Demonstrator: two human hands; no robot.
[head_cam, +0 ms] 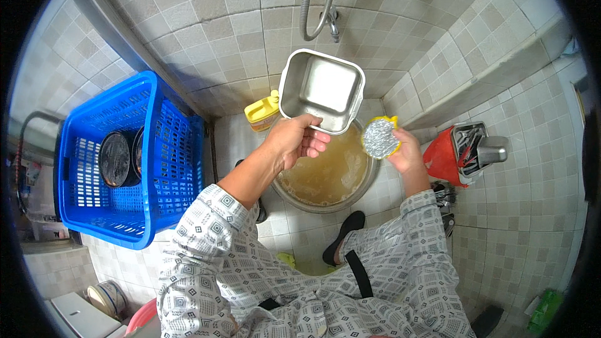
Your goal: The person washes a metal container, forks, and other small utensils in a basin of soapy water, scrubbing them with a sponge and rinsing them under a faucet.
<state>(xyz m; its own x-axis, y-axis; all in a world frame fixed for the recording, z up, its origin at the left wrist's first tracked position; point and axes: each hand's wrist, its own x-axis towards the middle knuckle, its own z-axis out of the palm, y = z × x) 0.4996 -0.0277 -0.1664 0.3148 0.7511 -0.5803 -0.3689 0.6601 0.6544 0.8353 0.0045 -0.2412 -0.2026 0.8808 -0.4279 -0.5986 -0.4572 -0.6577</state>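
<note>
My left hand (300,143) grips the near rim of a square stainless-steel pan (328,82), thumb inside and fingers beneath. The pan is tilted, so its shiny inside faces me. In my right hand (407,152) is a round scouring pad (380,138) with a silvery face and a yellow edge. It is apart from the pan, to its lower right. Below both hands a wide round metal basin (324,207) stands on the floor, holding cloudy brownish water (324,173) with some foam near its edge.
A blue plastic basket (150,159) with dark round tins (115,159) inside is at left. Behind the basin stands a yellow bottle (263,111). A tap (333,23) and flexible hose (307,4) are on the tiled wall. At right, a red container (441,157) holds metal utensils.
</note>
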